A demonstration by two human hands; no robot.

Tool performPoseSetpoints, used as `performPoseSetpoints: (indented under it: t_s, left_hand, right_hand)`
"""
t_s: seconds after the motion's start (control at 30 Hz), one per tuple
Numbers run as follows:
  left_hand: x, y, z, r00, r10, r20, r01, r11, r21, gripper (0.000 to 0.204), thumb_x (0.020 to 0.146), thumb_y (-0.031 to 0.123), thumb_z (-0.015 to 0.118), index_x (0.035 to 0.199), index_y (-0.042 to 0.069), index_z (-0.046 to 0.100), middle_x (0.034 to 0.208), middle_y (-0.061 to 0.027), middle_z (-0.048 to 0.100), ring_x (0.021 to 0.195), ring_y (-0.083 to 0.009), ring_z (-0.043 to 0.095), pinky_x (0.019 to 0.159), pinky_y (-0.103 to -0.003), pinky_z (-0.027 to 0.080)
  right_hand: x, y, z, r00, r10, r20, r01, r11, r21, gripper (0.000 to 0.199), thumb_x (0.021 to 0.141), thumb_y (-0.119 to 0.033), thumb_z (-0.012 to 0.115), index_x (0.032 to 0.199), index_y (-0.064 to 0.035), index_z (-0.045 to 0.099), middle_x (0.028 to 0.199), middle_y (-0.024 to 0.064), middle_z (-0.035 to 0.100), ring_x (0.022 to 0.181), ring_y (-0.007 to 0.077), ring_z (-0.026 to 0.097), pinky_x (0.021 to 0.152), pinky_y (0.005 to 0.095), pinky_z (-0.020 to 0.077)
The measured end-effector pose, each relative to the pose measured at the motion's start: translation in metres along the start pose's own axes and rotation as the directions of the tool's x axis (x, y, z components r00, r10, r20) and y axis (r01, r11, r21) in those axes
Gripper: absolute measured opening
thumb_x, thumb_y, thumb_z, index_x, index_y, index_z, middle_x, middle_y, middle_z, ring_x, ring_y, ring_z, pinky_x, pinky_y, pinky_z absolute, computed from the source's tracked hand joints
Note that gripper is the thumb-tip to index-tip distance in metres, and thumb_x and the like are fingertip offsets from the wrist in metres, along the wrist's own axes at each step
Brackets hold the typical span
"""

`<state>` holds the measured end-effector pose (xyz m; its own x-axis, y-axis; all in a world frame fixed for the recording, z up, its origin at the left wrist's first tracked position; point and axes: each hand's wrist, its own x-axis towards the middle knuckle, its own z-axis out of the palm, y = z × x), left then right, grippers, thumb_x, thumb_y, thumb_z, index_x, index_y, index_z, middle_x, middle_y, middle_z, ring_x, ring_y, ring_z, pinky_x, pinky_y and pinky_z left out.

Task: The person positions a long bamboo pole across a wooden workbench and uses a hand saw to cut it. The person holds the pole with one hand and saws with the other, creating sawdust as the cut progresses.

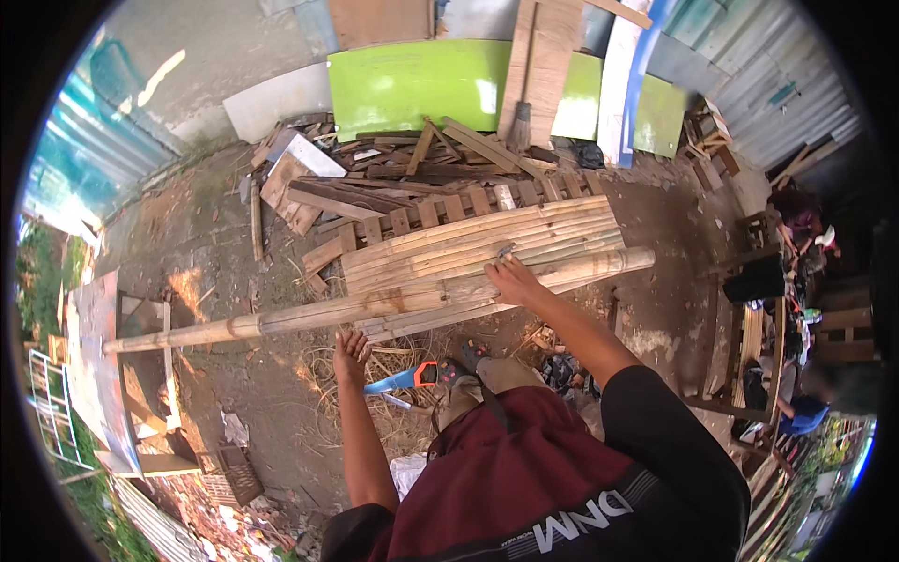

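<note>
A long, thick bamboo pole (412, 298) lies crosswise in front of me, over a panel of split bamboo slats (421, 245). My right hand (511, 281) is closed above the pole, around a tool whose small grey metal head (507, 250) sticks out past the fingers; its handle is hidden. On the near side of the pole, my left hand (352, 354) is raised with loosely curled, parted fingers and nothing visible in it. Close to that hand, by my feet, is a handsaw with a blue blade (391, 382) and an orange-and-black handle (426, 374).
Behind the slats are a wooden pallet (428, 214) and a heap of scrap boards (375, 183). Green panels (417, 89) lean on the far wall. The pole's left end meets a table-like board (94, 365). At the right are a wooden bench (779, 361) and another person (801, 217).
</note>
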<state>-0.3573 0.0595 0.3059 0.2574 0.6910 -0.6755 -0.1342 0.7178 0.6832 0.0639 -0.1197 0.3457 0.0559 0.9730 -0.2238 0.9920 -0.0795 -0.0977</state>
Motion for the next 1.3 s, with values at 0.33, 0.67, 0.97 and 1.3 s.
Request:
performPoseSetpoints:
  t_s: [0.33, 0.67, 0.97, 1.3]
  left_hand:
    - [-0.030, -0.106, -0.031, 0.964, -0.258, -0.064, 0.262, 0.883, 0.389, 0.060, 0.101, 0.052, 0.053, 0.137, 0.004, 0.055, 0.126, -0.0097, 0.067, 0.115, -0.0247, 0.064, 0.093, -0.048, 0.050]
    - [0.028, -0.097, 0.001, 0.938, -0.108, -0.330, 0.243, 0.882, 0.403, 0.063, 0.100, 0.059, 0.051, 0.138, 0.008, 0.054, 0.130, -0.0096, 0.064, 0.116, -0.0247, 0.061, 0.091, -0.049, 0.049]
    - [0.153, -0.019, 0.093, 0.943, 0.075, -0.323, 0.150, 0.771, 0.618, 0.082, 0.095, 0.069, 0.052, 0.146, 0.004, 0.047, 0.143, -0.0195, 0.055, 0.129, -0.0311, 0.054, 0.105, -0.049, 0.044]
    - [0.348, -0.012, 0.187, 0.517, 0.066, -0.853, -0.377, 0.913, -0.157, 0.108, 0.084, 0.071, 0.066, 0.147, -0.011, 0.037, 0.143, -0.0232, 0.052, 0.128, -0.0332, 0.054, 0.110, -0.047, 0.042]
  right_hand:
    - [0.020, -0.006, 0.075, 0.979, 0.124, -0.164, -0.123, 0.992, 0.017, 0.072, 0.068, -0.025, 0.090, 0.127, -0.0046, 0.055, 0.119, 0.0154, 0.064, 0.116, 0.0318, 0.060, 0.102, 0.0528, 0.0401]
    - [0.071, 0.105, 0.080, 0.985, 0.085, -0.150, -0.082, 0.996, 0.025, 0.065, 0.071, -0.023, 0.088, 0.127, -0.0084, 0.057, 0.119, 0.0114, 0.065, 0.117, 0.0285, 0.060, 0.098, 0.0506, 0.0432]
    - [0.155, 0.248, 0.131, 0.997, 0.072, 0.011, -0.073, 0.986, 0.149, 0.073, 0.064, -0.028, 0.091, 0.124, -0.0099, 0.055, 0.119, 0.0102, 0.062, 0.118, 0.0284, 0.057, 0.095, 0.0491, 0.0414]
    - [0.204, 0.286, 0.169, 0.998, -0.054, 0.038, 0.042, 0.965, 0.261, 0.079, 0.061, -0.024, 0.092, 0.128, -0.0085, 0.054, 0.121, 0.0111, 0.061, 0.119, 0.0286, 0.056, 0.100, 0.0457, 0.0383]
